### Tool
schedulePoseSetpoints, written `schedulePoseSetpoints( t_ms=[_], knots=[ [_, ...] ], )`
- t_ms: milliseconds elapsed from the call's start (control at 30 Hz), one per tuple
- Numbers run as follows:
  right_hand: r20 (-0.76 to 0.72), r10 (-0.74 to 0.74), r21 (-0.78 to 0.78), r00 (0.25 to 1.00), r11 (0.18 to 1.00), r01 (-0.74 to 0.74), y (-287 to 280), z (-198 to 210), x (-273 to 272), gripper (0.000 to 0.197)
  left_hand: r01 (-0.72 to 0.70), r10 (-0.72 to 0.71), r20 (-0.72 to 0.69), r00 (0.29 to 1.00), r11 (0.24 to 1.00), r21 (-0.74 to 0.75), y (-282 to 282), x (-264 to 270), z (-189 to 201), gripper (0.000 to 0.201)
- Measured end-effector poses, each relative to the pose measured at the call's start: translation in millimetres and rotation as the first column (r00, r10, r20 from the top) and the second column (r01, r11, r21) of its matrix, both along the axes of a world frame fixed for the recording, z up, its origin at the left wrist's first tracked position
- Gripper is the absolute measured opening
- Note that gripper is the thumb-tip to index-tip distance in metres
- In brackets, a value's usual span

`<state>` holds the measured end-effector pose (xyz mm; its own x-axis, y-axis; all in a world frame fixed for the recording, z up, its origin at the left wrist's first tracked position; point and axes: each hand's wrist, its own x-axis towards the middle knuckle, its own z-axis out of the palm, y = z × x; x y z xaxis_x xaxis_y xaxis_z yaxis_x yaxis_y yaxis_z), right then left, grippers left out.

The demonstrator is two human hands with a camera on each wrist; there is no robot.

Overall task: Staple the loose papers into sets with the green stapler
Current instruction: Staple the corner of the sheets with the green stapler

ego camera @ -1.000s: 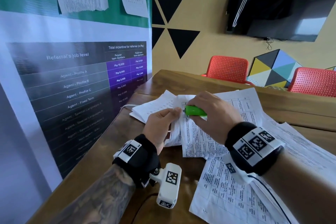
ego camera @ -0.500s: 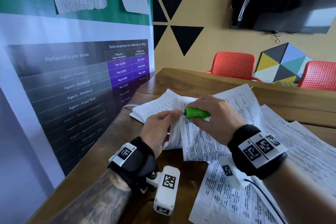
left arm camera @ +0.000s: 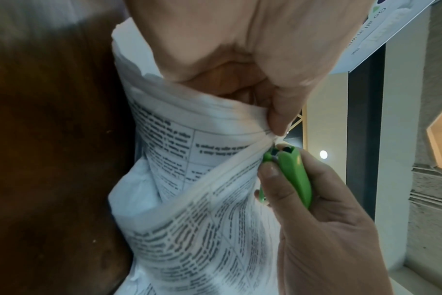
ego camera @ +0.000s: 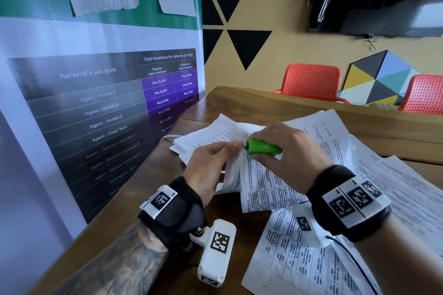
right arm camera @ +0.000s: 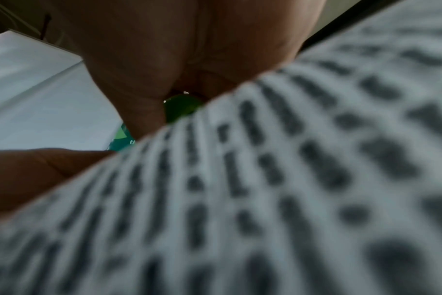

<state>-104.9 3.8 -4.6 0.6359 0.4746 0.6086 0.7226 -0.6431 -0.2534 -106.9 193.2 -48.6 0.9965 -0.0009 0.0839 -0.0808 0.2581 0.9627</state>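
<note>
My right hand (ego camera: 282, 151) grips the small green stapler (ego camera: 262, 147), whose mouth points left at the top corner of a set of printed papers (ego camera: 261, 182). My left hand (ego camera: 211, 165) pinches that corner just left of the stapler. In the left wrist view the left hand (left arm camera: 278, 119) pinches the bunched paper corner right at the mouth of the stapler (left arm camera: 294, 175), and the papers (left arm camera: 189, 179) hang down in a fold. The right wrist view is mostly blurred print, with a bit of the green stapler (right arm camera: 182, 107) under the palm.
More loose printed sheets (ego camera: 395, 194) spread over the wooden table (ego camera: 148, 199) to the right and in front. Another pile (ego camera: 206, 136) lies behind my left hand. A large poster (ego camera: 96, 103) stands along the table's left edge. Red chairs (ego camera: 311, 79) stand beyond the far side.
Both hands stay at the paper corner. The stapler has tilted slightly and its mouth sits closer to my left fingertips. The head view has shifted a little.
</note>
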Motion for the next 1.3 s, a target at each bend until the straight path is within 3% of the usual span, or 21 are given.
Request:
schedulePoseSetpoints(
  t_ms=[167,467,567,733,833,1067,1300],
  knots=[
    [0.149,-0.064,-0.088,0.987,0.993,0.077,5.2,-1.0,-7.3,0.023,-0.036,0.034,0.049,0.998,0.999,0.034,-3.0,-5.2,2.4,0.023],
    [0.023,0.003,0.052,1.0,0.999,-0.004,-2.2,-0.9,-8.8,0.025,0.002,-0.006,0.102,0.995,0.999,0.046,-3.3,-11.3,8.2,0.023],
    [0.047,-0.029,0.039,0.998,0.999,0.028,-1.5,-0.9,-9.6,0.028,-0.024,0.013,0.139,0.99,0.997,0.079,-3.8,-11.6,8.5,0.036],
    [0.169,-0.041,-0.008,0.985,0.999,0.043,3.7,0.3,-14.0,0.028,-0.014,0.006,0.097,0.995,0.997,0.081,-2.1,-12.0,9.9,0.03],
    [0.129,-0.014,0.007,0.991,1.0,0.013,3.0,1.2,-14.5,0.028,-0.002,-0.007,0.121,0.993,0.998,0.07,0.2,-11.0,8.3,0.038],
    [0.085,-0.03,0.088,0.996,0.996,0.022,-0.6,2.0,-13.2,0.027,-0.028,-0.015,0.225,0.974,0.983,0.184,-2.5,-13.0,8.9,0.015],
    [0.039,-0.042,0.145,0.998,0.989,0.036,-0.8,3.3,-15.0,0.028,-0.114,0.012,0.341,0.94,0.953,0.282,-4.3,-13.1,7.0,0.018]
  ],
)
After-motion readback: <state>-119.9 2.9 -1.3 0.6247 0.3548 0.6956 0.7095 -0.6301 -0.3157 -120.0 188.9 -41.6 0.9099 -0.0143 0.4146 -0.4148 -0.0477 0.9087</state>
